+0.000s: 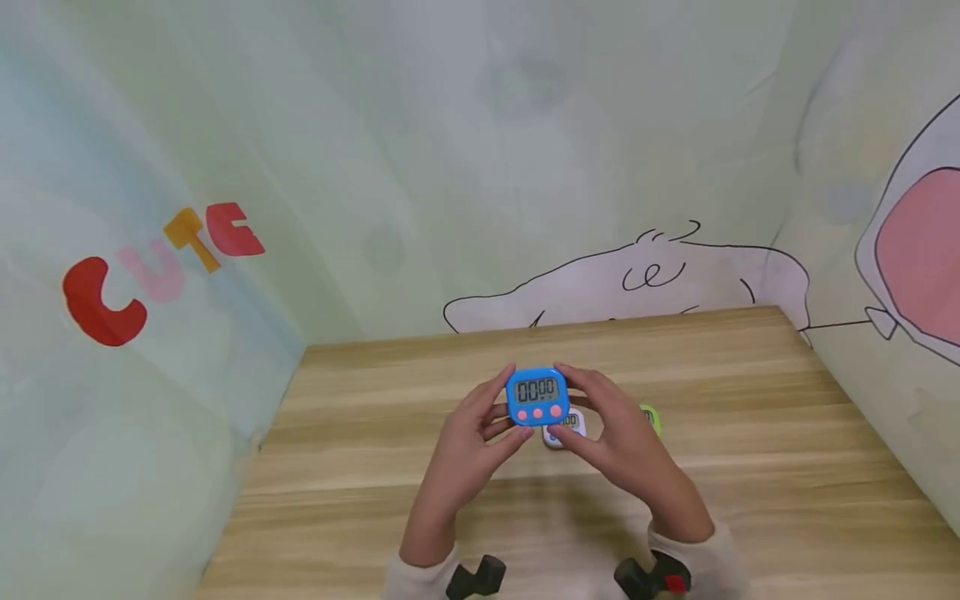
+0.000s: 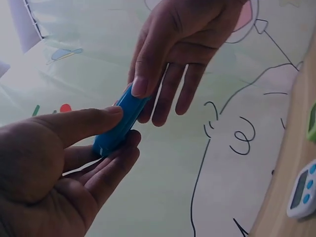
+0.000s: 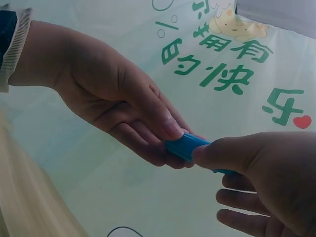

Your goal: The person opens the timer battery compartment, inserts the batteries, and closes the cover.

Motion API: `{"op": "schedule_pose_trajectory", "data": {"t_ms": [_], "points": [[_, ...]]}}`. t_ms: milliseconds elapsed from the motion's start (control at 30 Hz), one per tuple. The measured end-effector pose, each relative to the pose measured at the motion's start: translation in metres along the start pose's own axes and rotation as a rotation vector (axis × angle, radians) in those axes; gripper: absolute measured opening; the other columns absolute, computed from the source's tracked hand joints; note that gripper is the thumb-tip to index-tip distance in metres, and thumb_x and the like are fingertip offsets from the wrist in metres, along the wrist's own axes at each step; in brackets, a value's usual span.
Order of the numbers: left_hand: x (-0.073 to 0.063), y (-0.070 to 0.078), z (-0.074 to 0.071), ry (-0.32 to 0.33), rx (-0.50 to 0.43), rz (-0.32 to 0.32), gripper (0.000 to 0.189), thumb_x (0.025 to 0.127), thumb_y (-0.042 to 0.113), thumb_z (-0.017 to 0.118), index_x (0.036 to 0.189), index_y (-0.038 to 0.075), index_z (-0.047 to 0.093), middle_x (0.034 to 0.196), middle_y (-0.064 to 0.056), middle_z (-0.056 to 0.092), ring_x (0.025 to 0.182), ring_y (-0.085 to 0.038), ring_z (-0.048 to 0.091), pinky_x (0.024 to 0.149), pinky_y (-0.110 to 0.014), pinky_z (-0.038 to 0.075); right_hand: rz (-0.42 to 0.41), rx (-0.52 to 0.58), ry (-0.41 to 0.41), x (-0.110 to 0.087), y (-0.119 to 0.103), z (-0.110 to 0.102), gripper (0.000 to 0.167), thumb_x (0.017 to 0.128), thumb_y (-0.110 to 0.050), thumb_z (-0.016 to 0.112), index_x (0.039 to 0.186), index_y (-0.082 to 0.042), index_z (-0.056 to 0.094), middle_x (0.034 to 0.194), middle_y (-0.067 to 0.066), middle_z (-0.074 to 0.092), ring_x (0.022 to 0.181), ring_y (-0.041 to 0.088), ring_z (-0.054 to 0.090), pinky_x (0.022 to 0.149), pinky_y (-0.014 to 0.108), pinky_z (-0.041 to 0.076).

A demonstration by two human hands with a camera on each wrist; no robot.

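Note:
A blue digital timer (image 1: 537, 397) with a grey display showing zeros and a row of pink buttons is held up above the table, its face toward the head camera. My left hand (image 1: 474, 442) pinches its left side between thumb and fingers. On the opposite side, my right hand (image 1: 624, 433) grips it by the edges, thumb at the lower corner. From the left wrist view the timer (image 2: 121, 121) appears edge-on, bridging both hands. A white timer (image 1: 567, 430) with blue buttons lies behind it, partly covered by the blue one and my right hand.
A green timer (image 1: 652, 418) sits on the wooden table (image 1: 360, 450) beyond my right hand, mostly hidden by it. Printed cloth walls (image 1: 375, 167) with cartoon drawings and the letters CUTE enclose the table's back and sides. Dark wrist straps (image 1: 477, 578) sit over pale sleeves.

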State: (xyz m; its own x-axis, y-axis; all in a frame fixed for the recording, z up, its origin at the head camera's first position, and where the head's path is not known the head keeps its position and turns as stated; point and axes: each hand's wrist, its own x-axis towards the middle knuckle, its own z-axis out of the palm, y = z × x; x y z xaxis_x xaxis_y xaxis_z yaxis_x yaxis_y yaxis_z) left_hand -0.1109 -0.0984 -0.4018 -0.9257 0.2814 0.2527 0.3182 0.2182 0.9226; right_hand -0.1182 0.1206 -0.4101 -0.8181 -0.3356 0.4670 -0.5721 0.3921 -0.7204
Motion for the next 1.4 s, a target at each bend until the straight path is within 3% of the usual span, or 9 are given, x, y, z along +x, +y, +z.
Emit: {"op": "schedule_pose_trajectory", "data": {"t_ms": [167, 333, 500, 633, 767, 933, 1200, 1400], "points": [[0.005, -0.017, -0.003, -0.026, 0.074, -0.067, 0.073, 0.085, 0.015, 0.076, 0.148, 0.028, 0.042, 0.138, -0.004, 0.05, 0.109, -0.022, 0.064, 0.087, -0.026, 0.054, 0.016, -0.098, -0.007, 0.002, 0.013, 0.011, 0.073, 0.083, -0.025, 0.08, 0.146, -0.021, 0.043, 0.138, 0.002, 0.049, 0.121, 0.021, 0.052, 0.097, 0.042, 0.05], [0.005, -0.033, -0.007, -0.031, 0.131, -0.116, 0.074, 0.086, 0.017, 0.076, 0.149, 0.025, 0.039, 0.142, -0.006, 0.045, 0.11, -0.023, 0.063, 0.087, -0.026, 0.054, 0.048, -0.133, -0.068, 0.009, 0.023, 0.022, 0.073, 0.083, -0.028, 0.08, 0.146, -0.021, 0.044, 0.137, 0.001, 0.048, 0.125, 0.02, 0.05, 0.1, 0.043, 0.048], [0.005, -0.05, -0.013, -0.033, 0.238, -0.092, 0.075, 0.087, 0.019, 0.075, 0.151, 0.026, 0.036, 0.14, -0.007, 0.046, 0.108, -0.023, 0.063, 0.086, -0.025, 0.054, 0.045, -0.182, -0.145, 0.021, 0.034, 0.035, 0.07, 0.082, -0.025, 0.081, 0.142, -0.018, 0.046, 0.133, 0.001, 0.05, 0.122, 0.02, 0.052, 0.098, 0.038, 0.049], [0.006, -0.066, -0.017, -0.051, 0.345, -0.079, 0.073, 0.088, 0.018, 0.074, 0.151, 0.019, 0.037, 0.139, -0.009, 0.048, 0.11, -0.023, 0.061, 0.089, -0.026, 0.053, 0.041, -0.238, -0.211, 0.03, 0.047, 0.047, 0.067, 0.081, -0.025, 0.081, 0.139, -0.013, 0.048, 0.129, 0.003, 0.052, 0.119, 0.023, 0.055, 0.097, 0.037, 0.05], [0.009, -0.083, -0.024, -0.08, 0.498, -0.081, 0.07, 0.087, 0.023, 0.075, 0.147, 0.009, 0.041, 0.139, -0.011, 0.05, 0.118, -0.024, 0.057, 0.096, -0.035, 0.05, 0.04, -0.314, -0.285, 0.037, 0.059, 0.06, 0.066, 0.082, -0.03, 0.08, 0.138, -0.011, 0.05, 0.127, 0.003, 0.054, 0.116, 0.018, 0.056, 0.098, 0.034, 0.05], [0.012, -0.1, -0.034, -0.137, 0.654, -0.106, 0.069, 0.086, 0.028, 0.077, 0.143, 0.007, 0.046, 0.138, -0.011, 0.053, 0.125, -0.027, 0.052, 0.102, -0.043, 0.046, 0.077, -0.351, -0.368, 0.045, 0.066, 0.077, 0.066, 0.081, -0.03, 0.081, 0.135, -0.005, 0.052, 0.127, 0.007, 0.055, 0.114, 0.02, 0.056, 0.096, 0.036, 0.051], [0.016, -0.117, -0.037, -0.268, 0.75, -0.08, 0.066, 0.082, 0.018, 0.079, 0.138, -0.002, 0.049, 0.133, -0.019, 0.055, 0.124, -0.035, 0.051, 0.103, -0.047, 0.044, 0.114, -0.483, -0.467, 0.042, 0.088, 0.103, 0.061, 0.078, -0.033, 0.082, 0.126, -0.003, 0.058, 0.116, 0.008, 0.057, 0.104, 0.02, 0.057, 0.09, 0.036, 0.052], [0.015, -0.124, -0.037, -0.29, 0.77, -0.112, 0.066, 0.083, 0.017, 0.079, 0.139, -0.002, 0.049, 0.134, -0.019, 0.054, 0.125, -0.035, 0.051, 0.103, -0.047, 0.043, 0.113, -0.493, -0.479, 0.038, 0.093, 0.111, 0.057, 0.079, -0.031, 0.08, 0.124, -0.004, 0.059, 0.114, 0.007, 0.057, 0.102, 0.02, 0.058, 0.088, 0.037, 0.052]]}}
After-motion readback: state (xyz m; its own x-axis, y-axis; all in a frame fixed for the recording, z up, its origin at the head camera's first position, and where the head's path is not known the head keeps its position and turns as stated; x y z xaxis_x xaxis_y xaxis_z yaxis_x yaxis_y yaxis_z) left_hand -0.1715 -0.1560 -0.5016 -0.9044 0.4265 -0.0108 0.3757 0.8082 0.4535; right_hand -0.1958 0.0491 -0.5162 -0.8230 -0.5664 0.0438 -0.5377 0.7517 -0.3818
